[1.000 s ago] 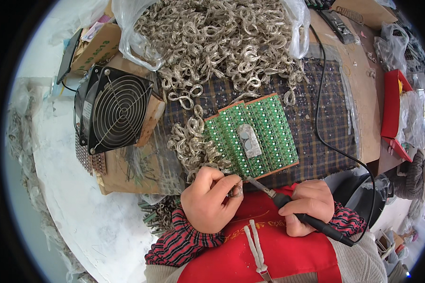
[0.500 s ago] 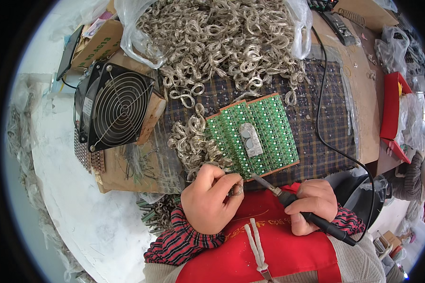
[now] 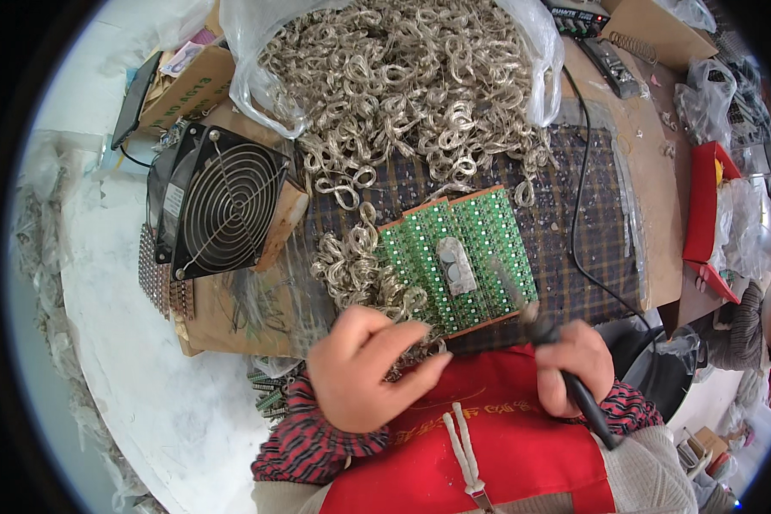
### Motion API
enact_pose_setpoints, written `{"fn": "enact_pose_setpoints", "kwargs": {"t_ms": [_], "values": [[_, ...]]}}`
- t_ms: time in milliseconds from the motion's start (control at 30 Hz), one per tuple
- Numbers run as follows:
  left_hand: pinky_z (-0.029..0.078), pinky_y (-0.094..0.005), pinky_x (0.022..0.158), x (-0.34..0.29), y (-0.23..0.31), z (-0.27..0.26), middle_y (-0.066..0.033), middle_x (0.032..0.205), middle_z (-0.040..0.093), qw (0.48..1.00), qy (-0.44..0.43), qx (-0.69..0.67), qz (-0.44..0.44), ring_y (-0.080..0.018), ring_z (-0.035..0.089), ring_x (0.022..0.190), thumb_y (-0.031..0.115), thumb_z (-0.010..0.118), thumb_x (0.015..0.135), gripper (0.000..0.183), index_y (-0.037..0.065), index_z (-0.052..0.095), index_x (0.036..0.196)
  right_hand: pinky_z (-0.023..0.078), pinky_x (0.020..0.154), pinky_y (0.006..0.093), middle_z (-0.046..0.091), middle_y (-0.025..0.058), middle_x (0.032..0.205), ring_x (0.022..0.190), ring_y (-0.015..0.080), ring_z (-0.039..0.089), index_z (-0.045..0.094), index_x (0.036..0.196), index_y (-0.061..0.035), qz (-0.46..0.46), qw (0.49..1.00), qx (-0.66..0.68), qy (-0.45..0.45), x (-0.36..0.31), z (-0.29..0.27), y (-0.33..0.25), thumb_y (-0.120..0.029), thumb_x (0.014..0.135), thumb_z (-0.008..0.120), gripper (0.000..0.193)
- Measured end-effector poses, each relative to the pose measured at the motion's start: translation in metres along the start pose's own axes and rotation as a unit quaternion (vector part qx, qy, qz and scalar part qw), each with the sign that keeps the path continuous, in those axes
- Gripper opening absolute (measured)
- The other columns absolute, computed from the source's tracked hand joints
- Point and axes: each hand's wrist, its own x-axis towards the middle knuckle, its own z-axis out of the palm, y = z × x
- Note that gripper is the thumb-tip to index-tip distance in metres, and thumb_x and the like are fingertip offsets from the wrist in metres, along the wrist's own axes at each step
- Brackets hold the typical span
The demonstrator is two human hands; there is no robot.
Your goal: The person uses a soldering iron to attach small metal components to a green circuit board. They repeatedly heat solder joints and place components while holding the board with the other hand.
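The left hand (image 3: 351, 368), lower centre, spreads its fingers beside wire loops (image 3: 413, 301), releasing the pinch of half a second ago. The right hand (image 3: 584, 367) has its fingers closed around a soldering iron (image 3: 541, 328), the blurred tip now shifted from the lower edge of the green boards (image 3: 512, 233) at centre to their right side, apparently pausing work there. Green characters mark a carton (image 3: 195, 84) upper left; yellow lettering crosses the red apron (image 3: 522, 458); white print fronts a black box (image 3: 571, 19) upper right.
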Motion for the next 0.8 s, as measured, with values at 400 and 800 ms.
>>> {"fn": "enact_pose_setpoints", "kwargs": {"t_ms": [400, 800], "values": [[0.053, -0.0455, 0.085, 0.112, -0.065, 0.03, -0.0141, 0.096, 0.068, 0.975, -0.215, 0.06, 0.001, -0.0348, 0.066, 0.094, 0.024, 0.067, 0.094, 0.022, 0.004, 0.075, 0.099, 0.051, 0.067, 0.0409, 0.065, 0.013, 0.092, 0.078, 0.0324, 0.061, 0.061, 0.111, -0.0061, 0.062, 0.98, -0.189, -0.015, 0.063, 0.055, 0.01, -0.008, 0.077, 0.083, 0.041], [0.052, -0.0383, 0.081, 0.108, -0.074, 0.004, -0.009, 0.09, 0.066, 0.962, -0.268, 0.057, -0.02, -0.026, 0.066, 0.09, 0.027, 0.076, 0.089, 0.023, 0.006, 0.075, 0.097, 0.052, 0.069, 0.0443, 0.062, 0.0165, 0.092, 0.083, 0.0366, 0.065, 0.057, 0.115, -0.0044, 0.133, 0.978, -0.16, 0.023, 0.05, 0.032, 0.026, -0.007, 0.082, 0.079, 0.039]]}}
